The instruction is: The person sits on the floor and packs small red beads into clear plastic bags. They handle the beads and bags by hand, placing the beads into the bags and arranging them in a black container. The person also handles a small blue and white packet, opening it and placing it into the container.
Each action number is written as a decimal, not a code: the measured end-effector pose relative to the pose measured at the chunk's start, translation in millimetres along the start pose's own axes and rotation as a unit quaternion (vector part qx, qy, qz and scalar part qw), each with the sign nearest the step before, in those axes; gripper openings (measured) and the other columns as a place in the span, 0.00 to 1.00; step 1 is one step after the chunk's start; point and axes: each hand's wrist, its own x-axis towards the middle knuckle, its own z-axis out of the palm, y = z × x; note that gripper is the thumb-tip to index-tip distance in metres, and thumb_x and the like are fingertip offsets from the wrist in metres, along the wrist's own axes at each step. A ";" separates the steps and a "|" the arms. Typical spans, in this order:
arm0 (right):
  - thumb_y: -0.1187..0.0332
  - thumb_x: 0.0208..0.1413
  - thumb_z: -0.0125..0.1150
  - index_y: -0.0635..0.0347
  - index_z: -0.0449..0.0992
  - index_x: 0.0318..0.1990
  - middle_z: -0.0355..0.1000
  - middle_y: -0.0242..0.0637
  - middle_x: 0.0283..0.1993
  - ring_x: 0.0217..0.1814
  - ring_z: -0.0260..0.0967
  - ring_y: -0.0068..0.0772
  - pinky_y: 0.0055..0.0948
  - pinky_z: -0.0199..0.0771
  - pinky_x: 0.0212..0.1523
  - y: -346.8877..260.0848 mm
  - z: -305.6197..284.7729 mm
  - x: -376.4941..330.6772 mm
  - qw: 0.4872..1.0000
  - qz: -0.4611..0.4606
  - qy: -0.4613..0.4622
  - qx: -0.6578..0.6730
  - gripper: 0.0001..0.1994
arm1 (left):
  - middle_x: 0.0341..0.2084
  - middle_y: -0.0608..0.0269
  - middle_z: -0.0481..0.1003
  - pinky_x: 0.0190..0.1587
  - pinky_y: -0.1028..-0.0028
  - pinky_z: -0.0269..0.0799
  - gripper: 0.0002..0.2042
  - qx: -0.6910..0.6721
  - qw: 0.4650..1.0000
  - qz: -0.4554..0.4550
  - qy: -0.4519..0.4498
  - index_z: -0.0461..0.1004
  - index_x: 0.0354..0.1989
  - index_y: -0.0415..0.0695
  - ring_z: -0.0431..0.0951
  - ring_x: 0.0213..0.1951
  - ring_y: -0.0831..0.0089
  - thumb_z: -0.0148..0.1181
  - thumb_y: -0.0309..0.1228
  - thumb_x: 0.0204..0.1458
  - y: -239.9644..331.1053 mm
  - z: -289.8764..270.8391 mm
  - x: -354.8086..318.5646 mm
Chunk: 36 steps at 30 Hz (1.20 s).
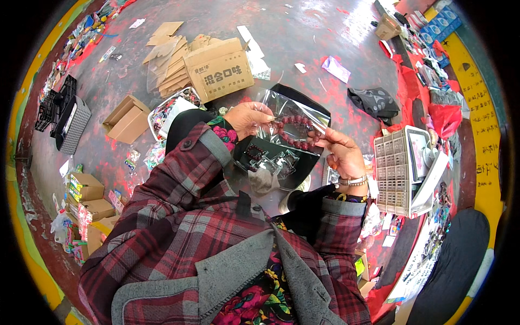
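Between my two hands is a bracelet of dark red beads (289,140), in or against a clear plastic bag (279,103). My left hand (246,118) pinches the bag's edge with thumb and fingers beside the beads. My right hand (344,154) is closed at the other side, its thumb and forefinger on the beads and the film. Under them lies a black tray or bag (309,165), with a small dark bead bracelet (253,151) and several clear packets (284,162) on it. Whether the beads sit fully inside the bag I cannot tell.
Ahead on the left stands a brown carton (221,70) against flattened cardboard (172,69). A white basket of small goods (154,120) sits near my left arm. To my right is a cream plastic crate (392,176). A grey patterned bag (374,104) lies on the red-stained floor (216,27).
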 end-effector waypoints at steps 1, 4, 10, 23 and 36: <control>0.81 0.51 0.44 0.69 0.67 0.49 0.71 0.47 0.45 0.47 0.70 0.26 0.06 0.57 0.14 -0.6 1.0 -1.0 0.999 0.016 0.029 -0.030 0.17 | 0.30 0.55 0.74 0.24 0.82 0.69 0.06 0.005 1.000 -0.004 -0.009 0.69 0.32 0.39 0.78 0.33 0.64 0.57 0.21 0.45 2.0 1.0 -0.6; 0.82 0.50 0.46 0.67 0.69 0.47 0.72 0.44 0.42 0.36 0.72 0.18 0.06 0.54 0.13 3.9 -5.5 1.3 0.996 0.027 0.045 -0.077 0.15 | 0.33 0.52 0.73 0.35 0.73 0.72 0.05 0.028 0.999 0.006 -0.015 0.69 0.32 0.39 0.76 0.39 0.62 0.56 0.21 0.46 -0.6 0.1 0.1; 0.80 0.48 0.53 0.60 0.71 0.37 0.74 0.35 0.35 0.23 0.65 0.11 0.09 0.53 0.13 -1.5 3.3 0.0 0.994 -0.007 0.066 -0.083 0.09 | 0.37 0.48 0.73 0.48 0.60 0.69 0.04 -0.100 0.989 -0.022 -0.104 0.68 0.31 0.40 0.74 0.44 0.60 0.55 0.21 0.47 3.6 14.8 -7.8; 0.84 0.47 0.52 0.59 0.67 0.32 0.74 0.41 0.35 0.29 0.69 0.18 0.10 0.61 0.16 7.1 12.1 8.3 0.998 -0.040 0.043 0.039 0.08 | 0.45 0.49 0.69 0.53 0.60 0.66 0.17 -0.138 0.983 -0.012 -0.121 0.68 0.47 0.40 0.71 0.48 0.58 0.55 0.20 0.45 -5.8 26.5 -7.6; 0.82 0.47 0.54 0.59 0.67 0.30 0.71 0.31 0.30 0.27 0.68 0.17 0.12 0.60 0.17 17.4 15.8 16.7 0.993 -0.066 0.102 0.002 0.07 | 0.42 0.48 0.71 0.46 0.63 0.71 0.19 -0.119 0.984 -0.043 -0.124 0.64 0.50 0.41 0.74 0.42 0.61 0.56 0.22 0.46 -12.8 23.5 -4.1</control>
